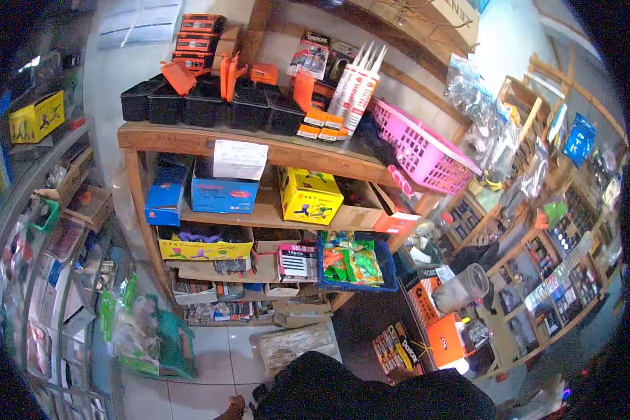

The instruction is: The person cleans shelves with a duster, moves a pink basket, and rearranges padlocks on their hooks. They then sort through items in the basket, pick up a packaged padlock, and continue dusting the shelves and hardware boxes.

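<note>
At the bottom edge, left of the dark clothing (371, 392), part of my left hand (235, 407) shows low over the tiled floor. Its fingers are too small and blurred to read, and I cannot make out anything in it. A small patch of my right hand (400, 375) appears at the right side of the clothing, beside a black and orange packet (397, 350). Its fingers are mostly hidden, so contact with the packet is unclear. A worn, pale slab (295, 346) lies on the floor ahead, below the wooden shelf unit (259, 143).
The shelf holds black bins (206, 105), white-nozzled tubes (355, 91), a pink basket (427, 150), a yellow box (311, 196) and a blue tray (392, 280) of green packets. Shelving (49, 280) stands left, near a green basket (175, 343). An orange box (446, 339) sits right.
</note>
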Motion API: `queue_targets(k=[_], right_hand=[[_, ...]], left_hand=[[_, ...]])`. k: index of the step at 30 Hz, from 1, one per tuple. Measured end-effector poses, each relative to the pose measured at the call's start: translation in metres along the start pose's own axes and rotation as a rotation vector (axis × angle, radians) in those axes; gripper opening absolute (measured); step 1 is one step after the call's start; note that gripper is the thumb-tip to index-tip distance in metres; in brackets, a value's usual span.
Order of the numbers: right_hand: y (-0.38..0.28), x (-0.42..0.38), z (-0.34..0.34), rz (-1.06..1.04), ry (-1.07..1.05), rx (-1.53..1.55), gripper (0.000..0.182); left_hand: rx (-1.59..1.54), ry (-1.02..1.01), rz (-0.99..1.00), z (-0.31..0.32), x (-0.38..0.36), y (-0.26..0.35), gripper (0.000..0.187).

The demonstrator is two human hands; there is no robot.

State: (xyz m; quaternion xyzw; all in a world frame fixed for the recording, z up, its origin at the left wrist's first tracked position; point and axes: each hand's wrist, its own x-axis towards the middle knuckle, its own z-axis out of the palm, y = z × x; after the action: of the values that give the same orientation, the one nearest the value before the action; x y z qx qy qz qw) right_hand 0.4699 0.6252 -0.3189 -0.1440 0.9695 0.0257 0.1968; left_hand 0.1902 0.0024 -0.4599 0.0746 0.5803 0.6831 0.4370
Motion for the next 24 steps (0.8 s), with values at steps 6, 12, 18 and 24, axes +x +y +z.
queue_targets(k=[6,12,18,24], right_hand=[[-0.064,0.096,-0.094,0.139,0.086,0.248,0.031],[-0.082,0.139,-0.083,0.473,0.104,0.653,0.033],[-0.198,0.156,-0.264,1.008,0.27,0.727,0.065],[-0.188,0.166,-0.265,1.127,0.134,0.819,0.077]], left_hand=[[0.142,-0.095,0.2,0.032,0.016,0.034,0.03],[0.329,-0.199,0.351,0.045,0.017,0.076,0.03],[0.532,-0.316,0.47,0.032,0.042,0.094,0.03],[0.655,-0.452,0.576,0.044,0.063,0.098,0.031]])
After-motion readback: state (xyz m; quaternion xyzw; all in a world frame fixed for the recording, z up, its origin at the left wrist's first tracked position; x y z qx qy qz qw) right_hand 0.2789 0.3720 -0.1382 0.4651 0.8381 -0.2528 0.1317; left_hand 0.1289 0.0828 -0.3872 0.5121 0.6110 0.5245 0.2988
